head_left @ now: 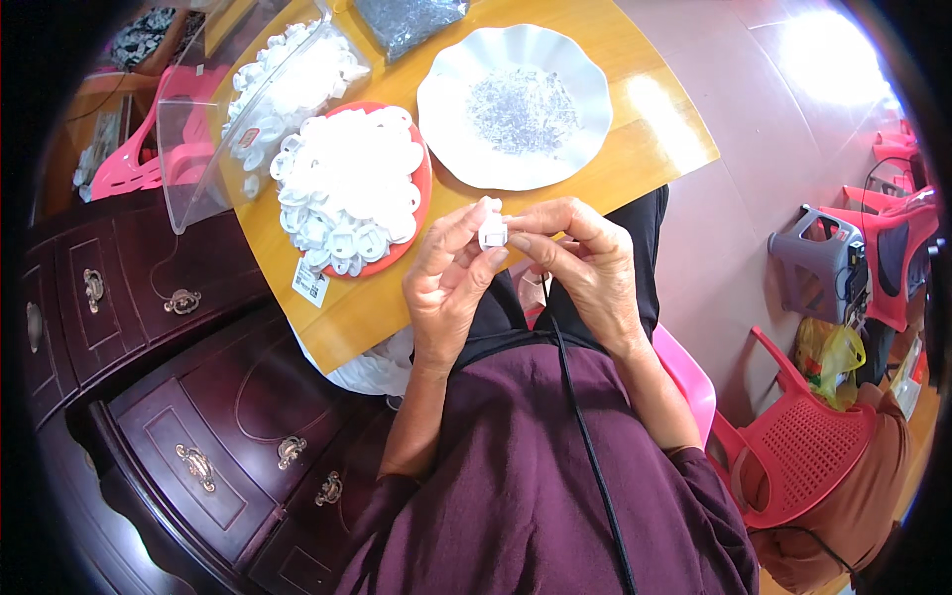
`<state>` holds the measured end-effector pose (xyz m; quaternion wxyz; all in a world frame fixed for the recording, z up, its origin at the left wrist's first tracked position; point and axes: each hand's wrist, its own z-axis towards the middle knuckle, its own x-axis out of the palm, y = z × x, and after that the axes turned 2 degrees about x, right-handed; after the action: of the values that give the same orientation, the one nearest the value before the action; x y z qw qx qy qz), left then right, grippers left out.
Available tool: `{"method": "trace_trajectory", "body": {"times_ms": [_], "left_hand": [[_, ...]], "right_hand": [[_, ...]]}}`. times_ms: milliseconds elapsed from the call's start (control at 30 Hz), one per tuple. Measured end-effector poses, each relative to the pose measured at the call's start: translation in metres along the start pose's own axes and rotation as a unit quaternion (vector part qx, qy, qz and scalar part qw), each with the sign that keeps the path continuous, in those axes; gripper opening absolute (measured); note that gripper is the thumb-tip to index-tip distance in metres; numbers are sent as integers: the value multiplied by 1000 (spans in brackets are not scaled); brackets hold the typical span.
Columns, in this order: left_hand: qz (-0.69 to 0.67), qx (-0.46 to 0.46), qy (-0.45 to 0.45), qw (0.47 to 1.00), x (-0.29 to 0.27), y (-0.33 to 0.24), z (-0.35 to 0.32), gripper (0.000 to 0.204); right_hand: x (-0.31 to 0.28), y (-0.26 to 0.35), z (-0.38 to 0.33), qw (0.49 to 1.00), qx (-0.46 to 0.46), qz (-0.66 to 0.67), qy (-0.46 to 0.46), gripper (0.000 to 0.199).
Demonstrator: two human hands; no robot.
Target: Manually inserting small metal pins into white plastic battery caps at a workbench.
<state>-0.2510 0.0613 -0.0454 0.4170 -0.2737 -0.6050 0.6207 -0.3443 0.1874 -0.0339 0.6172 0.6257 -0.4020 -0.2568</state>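
- The left hand (446, 283) and the right hand (585, 260) meet just above the lap, at the near edge of the wooden table (650, 129). Both hands are closed around one small white plastic piece (493, 235): fingertips and thumbs pinch it from two sides, and the other fingers are curled.
- The piece is held in the air, not resting on anything. I think it can slip from the fingertips (it is very small and looks smooth) and fall on the lap or on the floor.
- Just beyond the left hand stands a red plate (421, 188), heaped with white plastic pieces of the same kind. The heap reaches the rim, so a push from a wrist may spill some.
- To its right is a white scalloped plate (451, 129) with tiny grey parts in the middle.
- Farther, a clear plastic bag (188, 149) holds more white pieces.
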Motion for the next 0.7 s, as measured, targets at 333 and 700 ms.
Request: {"method": "trace_trajectory", "body": {"times_ms": [333,700], "left_hand": [[81,11,63,995,0,-14,6,41],[16,-20,65,998,-9,-23,5,34]], "right_hand": [[-9,1,-7,998,41,49,7,13],[-12,9,-7,989,122,74,39,15]]}}
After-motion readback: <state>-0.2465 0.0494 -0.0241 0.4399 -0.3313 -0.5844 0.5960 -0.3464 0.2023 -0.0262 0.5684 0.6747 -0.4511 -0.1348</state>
